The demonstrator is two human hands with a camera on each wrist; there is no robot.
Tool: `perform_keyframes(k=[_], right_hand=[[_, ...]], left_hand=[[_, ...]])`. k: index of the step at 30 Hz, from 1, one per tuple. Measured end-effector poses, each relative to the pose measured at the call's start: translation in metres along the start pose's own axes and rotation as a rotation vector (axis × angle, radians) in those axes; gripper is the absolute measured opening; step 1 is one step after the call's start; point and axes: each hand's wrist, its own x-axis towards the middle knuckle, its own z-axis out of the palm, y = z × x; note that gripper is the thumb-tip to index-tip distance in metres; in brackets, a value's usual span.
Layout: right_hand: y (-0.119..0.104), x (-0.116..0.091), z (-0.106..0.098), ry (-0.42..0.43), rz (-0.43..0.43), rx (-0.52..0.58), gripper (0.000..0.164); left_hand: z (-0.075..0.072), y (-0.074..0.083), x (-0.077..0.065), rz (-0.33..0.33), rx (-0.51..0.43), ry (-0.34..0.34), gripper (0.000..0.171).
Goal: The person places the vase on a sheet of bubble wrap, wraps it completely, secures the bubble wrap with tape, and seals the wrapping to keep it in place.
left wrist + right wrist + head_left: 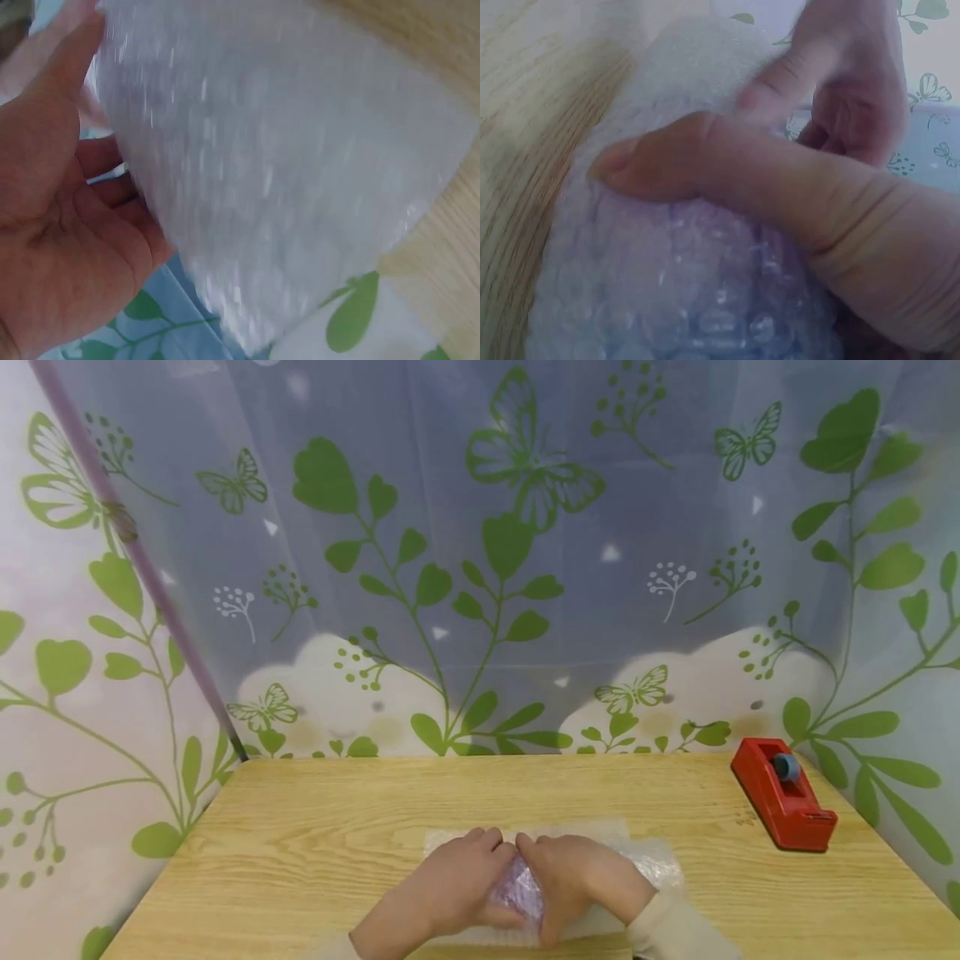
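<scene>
My left hand (pixel 462 878) and right hand (pixel 572 875) partly hide the purple item (pixel 519 891). The bubble wrap (pixel 262 165) is blurred in my left wrist view; the head view's lower edge crops my right sleeve (pixel 678 931).

No lettering, label, brand or number can be read — in any view.

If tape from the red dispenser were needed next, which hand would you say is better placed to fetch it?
Probably the right hand: the red tape dispenser stands on its side of the wood-grain table. The left hand is farther away and could steady the bubble wrap meanwhile.
</scene>
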Motion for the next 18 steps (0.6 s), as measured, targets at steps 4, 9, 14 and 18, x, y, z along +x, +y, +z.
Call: perform_keyframes(k=[4, 9, 14, 18], right_hand=[[0.003, 0.001, -0.001, -0.018, -0.004, 0.053, 0.077], [0.009, 0.002, -0.001, -0.043, -0.025, 0.118, 0.073], [0.018, 0.004, -0.002, -0.083, -0.070, 0.232, 0.073], [0.027, 0.005, -0.004, -0.130, -0.083, 0.316, 0.074]], left_hand=[[0.006, 0.014, 0.001, -0.025, 0.189, -0.011, 0.076], [0.016, 0.022, 0.005, -0.045, 0.350, 0.029, 0.087], [0.028, 0.023, 0.010, -0.034, 0.453, 0.135, 0.091], [0.037, 0.024, 0.015, -0.049, 0.511, 0.192, 0.092]])
